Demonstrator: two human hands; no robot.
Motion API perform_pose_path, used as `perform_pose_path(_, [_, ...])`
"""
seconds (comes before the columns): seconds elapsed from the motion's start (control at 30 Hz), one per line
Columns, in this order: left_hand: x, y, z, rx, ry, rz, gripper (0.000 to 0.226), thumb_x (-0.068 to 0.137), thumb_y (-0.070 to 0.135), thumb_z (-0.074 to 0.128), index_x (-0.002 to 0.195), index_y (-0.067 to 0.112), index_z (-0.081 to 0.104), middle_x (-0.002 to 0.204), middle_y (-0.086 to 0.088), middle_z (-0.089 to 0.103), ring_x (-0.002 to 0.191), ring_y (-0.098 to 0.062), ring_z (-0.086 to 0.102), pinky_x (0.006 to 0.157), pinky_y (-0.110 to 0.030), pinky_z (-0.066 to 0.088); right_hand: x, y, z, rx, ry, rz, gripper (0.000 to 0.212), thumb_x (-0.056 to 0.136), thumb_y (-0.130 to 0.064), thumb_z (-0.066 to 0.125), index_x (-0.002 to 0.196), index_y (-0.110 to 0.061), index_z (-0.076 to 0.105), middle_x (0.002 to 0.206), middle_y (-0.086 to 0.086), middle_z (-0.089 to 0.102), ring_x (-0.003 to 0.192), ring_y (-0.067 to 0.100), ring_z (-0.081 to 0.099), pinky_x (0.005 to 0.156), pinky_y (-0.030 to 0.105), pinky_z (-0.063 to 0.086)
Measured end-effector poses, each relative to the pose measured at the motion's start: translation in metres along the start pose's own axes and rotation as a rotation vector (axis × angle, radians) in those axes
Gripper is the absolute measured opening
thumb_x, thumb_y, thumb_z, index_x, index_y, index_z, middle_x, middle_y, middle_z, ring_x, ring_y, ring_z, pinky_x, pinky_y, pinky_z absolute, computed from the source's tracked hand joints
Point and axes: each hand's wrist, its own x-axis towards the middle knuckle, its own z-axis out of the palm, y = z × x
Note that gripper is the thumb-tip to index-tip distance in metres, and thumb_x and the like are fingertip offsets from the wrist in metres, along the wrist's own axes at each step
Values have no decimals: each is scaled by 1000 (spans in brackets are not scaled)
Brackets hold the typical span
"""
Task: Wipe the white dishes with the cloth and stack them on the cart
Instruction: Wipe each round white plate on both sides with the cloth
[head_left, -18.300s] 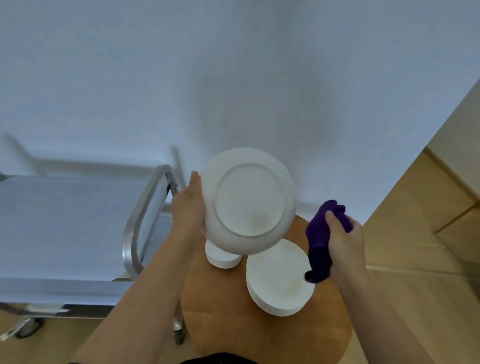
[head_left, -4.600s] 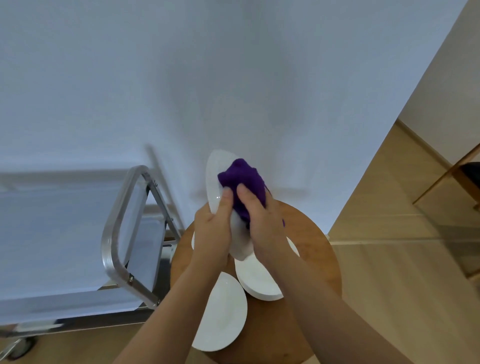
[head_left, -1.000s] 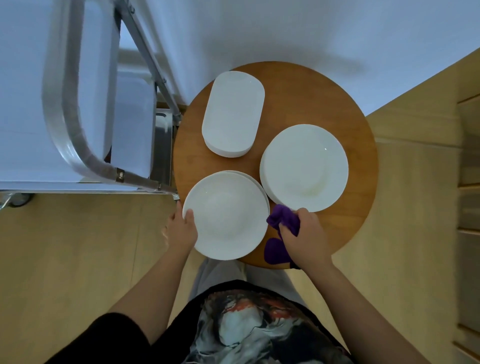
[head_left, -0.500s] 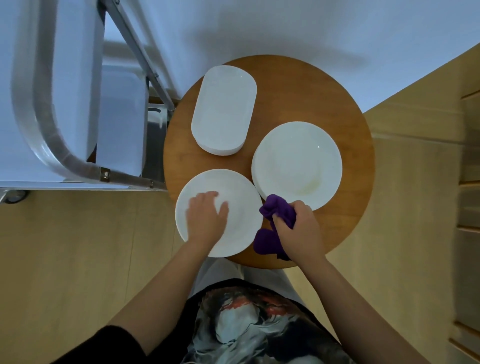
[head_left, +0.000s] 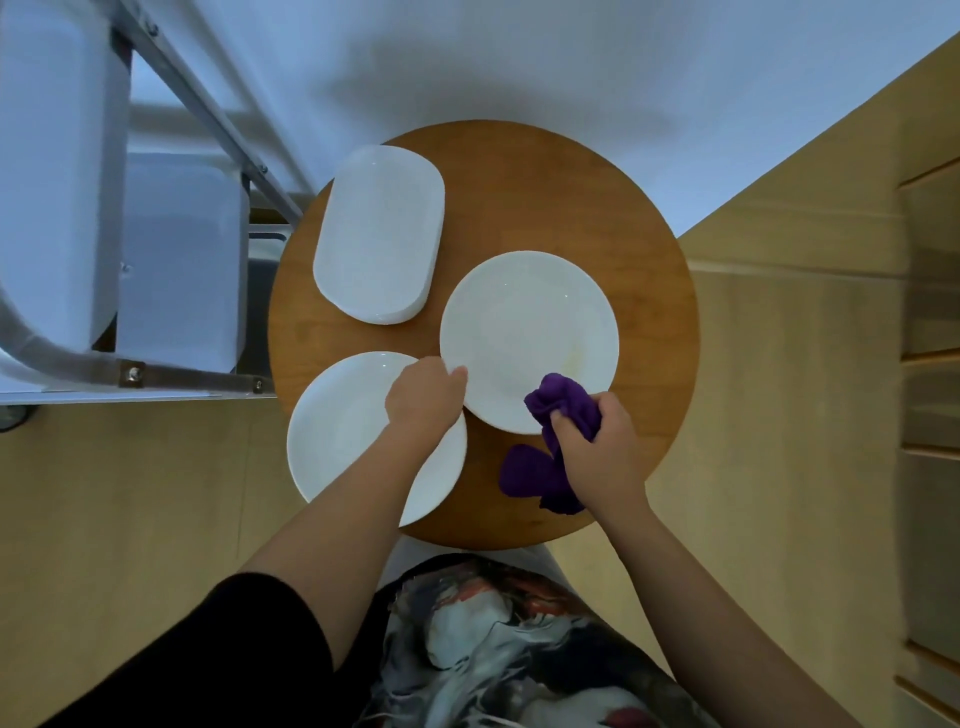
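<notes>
Fingers of the right hand (head_left: 602, 447) were curled tightly round a bunched purple cloth (head_left: 558, 415) at the 5 o'clock edge of the round wooden table (head_left: 561, 208). The left hand (head_left: 423, 397) gripped the near-left rim of the right-hand round plate (head_left: 530, 322); its fingertips were hidden. A second glossy white round plate (head_left: 343, 431) lay at 7 o'clock, overhanging the edge. At 11 o'clock sat a white oblong dish (head_left: 382, 234). The metal cart (head_left: 171, 254) stood at 9 o'clock.
</notes>
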Motion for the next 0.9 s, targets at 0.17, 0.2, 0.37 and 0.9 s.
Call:
perform_pose_path(0.17, [-10, 8, -9, -138, 146, 71, 24, 96, 27, 44, 80, 13, 54, 68, 1, 51, 72, -18, 53, 65, -28, 39, 11, 7, -25, 52, 42, 50, 18, 88, -26, 60, 79, -17, 48, 82, 8, 57, 76, 23, 56, 66, 39, 48])
perform_pose_path(0.2, [-13, 10, -11, -192, 163, 93, 20, 96, 24, 44, 81, 15, 53, 69, 3, 51, 70, -15, 52, 65, -26, 39, 13, 7, -29, 73, 52, 58, 17, 88, -26, 60, 79, -17, 48, 81, 8, 57, 77, 24, 57, 67, 40, 48])
perform_pose_path(0.37, [-21, 36, -7, -824, 100, -136, 10, 98, 24, 41, 107, 24, 45, 86, 13, 49, 78, -7, 47, 57, -20, 34, 21, 7, -49, 297, 96, 229, 12, 89, -30, 58, 82, -24, 50, 85, 1, 58, 86, 24, 59, 77, 42, 50])
perform_pose_path(0.9, [-92, 34, -62, -1455, -283, -316, 66, 81, 77, 35, 107, 22, 62, 95, -12, 74, 94, -32, 67, 60, -41, 59, -37, -83, -43, -545, -668, -641, 46, 100, -42, 26, 140, -18, 32, 138, 1, 46, 123, 17, 43, 103, 28, 31])
